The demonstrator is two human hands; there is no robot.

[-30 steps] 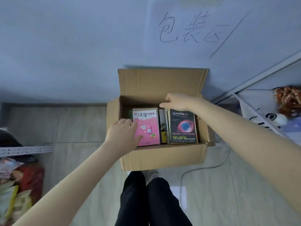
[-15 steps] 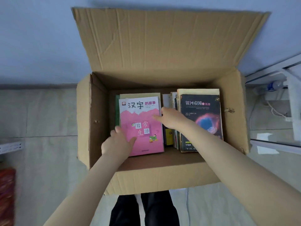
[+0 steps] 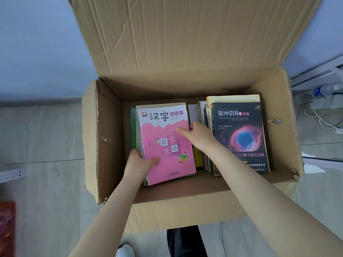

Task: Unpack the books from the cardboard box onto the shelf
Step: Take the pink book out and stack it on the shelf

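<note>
An open cardboard box [image 3: 108, 145] sits on a tiled floor [image 3: 46, 145] against a pale wall [image 3: 37, 43], its big back flap [image 3: 185, 34] standing up. The books lie inside it, none of them out yet.

On the left of the box a pink book [image 3: 167, 145] lies cover up on top of a small pile, with a green book [image 3: 133, 127] showing along the pile's left edge. The left hand [image 3: 139, 162] grips the pink book at its lower left corner: the thumb lies on the cover and the fingers [image 3: 134, 152] curl around the left edge. The right hand [image 3: 198, 136] holds the book's right edge near the top, thumb flat on the cover and the other fingers tucked down into the gap beside it. How many books of the pile each hand takes in, I cannot tell.

Just right of that gap a row of thin books [image 3: 202, 112] stands on edge, and beyond them a black book [image 3: 241, 136] with a red and blue nebula lies cover up on another pile, partly under the right forearm.

Outside the box on the right, a water bottle [image 3: 323, 90] and white cables [image 3: 319, 117] lie on the floor. Dark trousers [image 3: 185, 242] show below the box.
</note>
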